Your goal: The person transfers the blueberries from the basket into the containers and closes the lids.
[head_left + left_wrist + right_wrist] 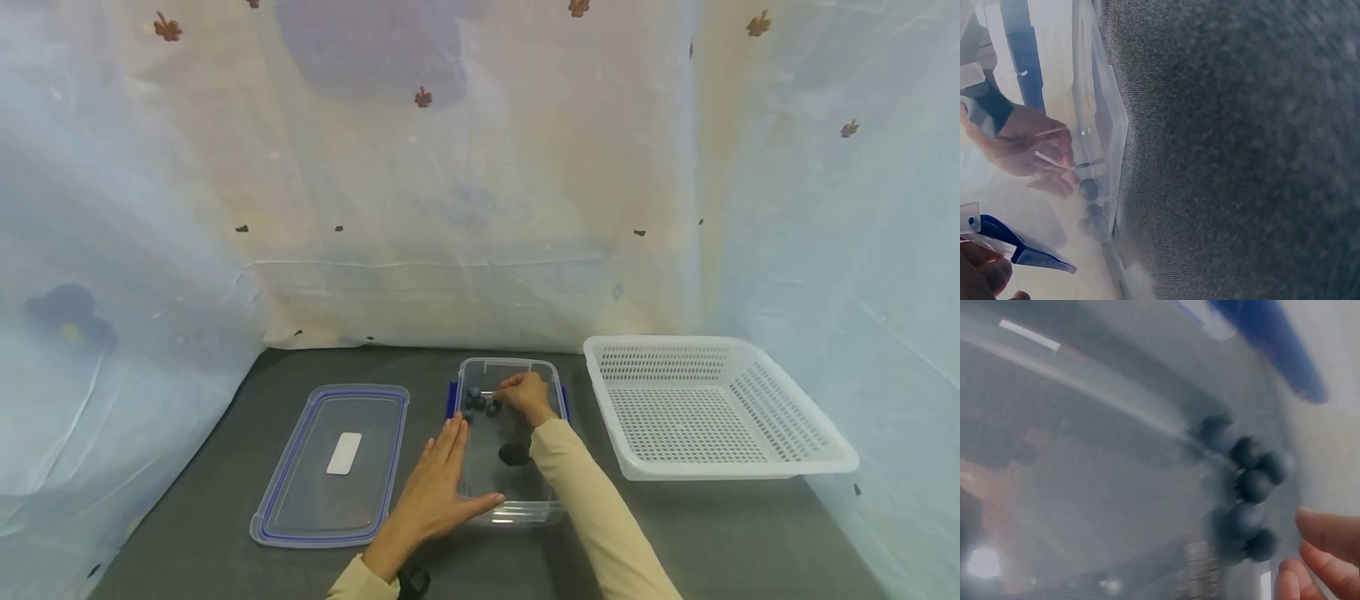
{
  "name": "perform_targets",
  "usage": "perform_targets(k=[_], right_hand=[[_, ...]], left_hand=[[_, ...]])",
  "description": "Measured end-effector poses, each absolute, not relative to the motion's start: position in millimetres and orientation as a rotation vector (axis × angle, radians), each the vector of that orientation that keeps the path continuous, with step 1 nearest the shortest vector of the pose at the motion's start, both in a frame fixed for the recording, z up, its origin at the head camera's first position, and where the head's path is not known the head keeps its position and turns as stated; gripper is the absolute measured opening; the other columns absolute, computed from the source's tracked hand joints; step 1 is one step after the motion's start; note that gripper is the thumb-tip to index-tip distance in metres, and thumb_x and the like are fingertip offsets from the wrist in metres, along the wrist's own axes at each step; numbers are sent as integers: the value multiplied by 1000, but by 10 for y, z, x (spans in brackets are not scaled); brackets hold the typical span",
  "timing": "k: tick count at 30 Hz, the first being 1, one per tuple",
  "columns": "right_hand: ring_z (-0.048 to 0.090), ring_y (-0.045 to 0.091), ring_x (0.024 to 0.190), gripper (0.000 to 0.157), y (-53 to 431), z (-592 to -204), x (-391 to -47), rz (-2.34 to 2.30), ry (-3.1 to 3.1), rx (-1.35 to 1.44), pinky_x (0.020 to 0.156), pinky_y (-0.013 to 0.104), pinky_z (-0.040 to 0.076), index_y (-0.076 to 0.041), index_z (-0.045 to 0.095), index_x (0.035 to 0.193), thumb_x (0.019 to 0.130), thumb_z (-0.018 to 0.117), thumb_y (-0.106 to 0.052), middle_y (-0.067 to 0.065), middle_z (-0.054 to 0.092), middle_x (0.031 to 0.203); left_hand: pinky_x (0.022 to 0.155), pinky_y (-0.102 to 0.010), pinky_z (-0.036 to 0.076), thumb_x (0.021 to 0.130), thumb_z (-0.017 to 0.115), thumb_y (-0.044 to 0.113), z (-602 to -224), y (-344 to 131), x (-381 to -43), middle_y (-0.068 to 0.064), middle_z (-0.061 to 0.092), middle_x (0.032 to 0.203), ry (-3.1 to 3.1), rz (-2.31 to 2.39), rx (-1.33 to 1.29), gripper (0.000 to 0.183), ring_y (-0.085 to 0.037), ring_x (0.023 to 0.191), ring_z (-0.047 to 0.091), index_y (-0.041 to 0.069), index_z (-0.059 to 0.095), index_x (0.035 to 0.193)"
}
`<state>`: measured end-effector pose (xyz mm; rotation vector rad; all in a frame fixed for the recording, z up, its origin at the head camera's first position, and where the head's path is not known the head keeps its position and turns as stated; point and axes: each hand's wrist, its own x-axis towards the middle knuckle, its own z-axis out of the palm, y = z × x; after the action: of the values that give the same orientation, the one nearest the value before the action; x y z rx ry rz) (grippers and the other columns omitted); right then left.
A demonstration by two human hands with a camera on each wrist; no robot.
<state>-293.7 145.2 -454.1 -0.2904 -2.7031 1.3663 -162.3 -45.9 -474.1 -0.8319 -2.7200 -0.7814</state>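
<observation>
Several blueberries lie clustered at the far left inside a clear plastic container. My right hand reaches into it, its loosely curled fingers just above the berries. In the right wrist view its fingertips are close to the berries, and nothing shows between them. My left hand lies along the container's left side with straight fingers and the thumb spread across the near end. The left wrist view catches some left fingers near a blue latch. Through the clear wall appears the right hand.
A clear lid with a blue seal and a white label lies flat on the left. On the right stands a white perforated basket. The grey tabletop is enclosed by a patterned curtain.
</observation>
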Motion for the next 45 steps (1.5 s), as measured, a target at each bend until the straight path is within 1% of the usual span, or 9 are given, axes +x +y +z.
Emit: perform_targets(k=[10,17,21,25,28,33,38,42,45], right_hand=[[62,32,99,26,1516,-4169,-2793,1696,-2565,-143,85,45,51,1,71,103,86,74,-18,13,68,105],[63,31,103,30,1474,-3934,-2603,1985,-2325,2,82,40,52,1,69,113,91,70,-20,10,69,107],[63,28,101,26,1319,-3843,-2421,2085,-2139,73,78,33,52,1,68,112,91,69,-16,7,69,104],[61,18,92,29,1092,-3844,-2219,2186,-1983,152,74,29,49,6,64,114,91,68,-11,3,68,98],[60,12,87,31,887,-3897,-2068,2258,-1920,187,75,30,48,8,62,117,90,68,-7,8,67,99],[62,14,89,31,488,-4078,-1801,2310,-1919,305,81,27,50,8,60,118,89,66,-2,16,65,105],[62,19,95,31,96,-4320,-1602,2300,-1987,374,81,23,51,4,63,116,86,68,-1,7,64,105],[61,22,99,34,-134,-4524,-1564,2233,-2068,324,83,26,51,-3,63,116,83,70,-3,0,63,106],[60,26,102,38,-238,-4667,-1591,2088,-2138,274,84,33,51,-4,62,117,80,71,-6,2,62,108]], left_hand=[[111,-57,19,80,56,74,-4700,-468,-1616,-19,11,159,-2738,-797,-841,113,-36,144,14,-7,22,150],[109,-60,21,84,61,64,-4593,-540,-1635,-18,11,159,-2724,-1052,-858,104,-37,144,13,-1,18,153],[105,-63,28,90,64,49,-4492,-643,-1674,-18,26,155,-2556,-1239,-855,84,-38,140,24,3,30,151],[96,-58,42,93,64,22,-4417,-805,-1738,-18,54,133,-2306,-1344,-869,47,-36,124,49,1,54,134],[89,-53,49,93,64,12,-4369,-979,-1763,-14,60,122,-2261,-1419,-847,35,-32,112,58,0,59,125],[89,-47,51,95,64,16,-4407,-1353,-1792,-17,58,125,-2403,-1551,-773,37,-37,109,59,-1,55,128],[84,-36,54,96,62,13,-4478,-1741,-1826,-23,57,124,-2473,-1652,-685,37,-44,109,57,-4,54,128],[81,-41,54,97,62,22,-4482,-2046,-1839,-24,54,129,-2609,-1616,-524,43,-43,112,55,-1,52,132],[82,-49,53,97,62,28,-4489,-2245,-1848,-25,53,131,-2691,-1507,-414,48,-44,112,55,-1,52,133]])
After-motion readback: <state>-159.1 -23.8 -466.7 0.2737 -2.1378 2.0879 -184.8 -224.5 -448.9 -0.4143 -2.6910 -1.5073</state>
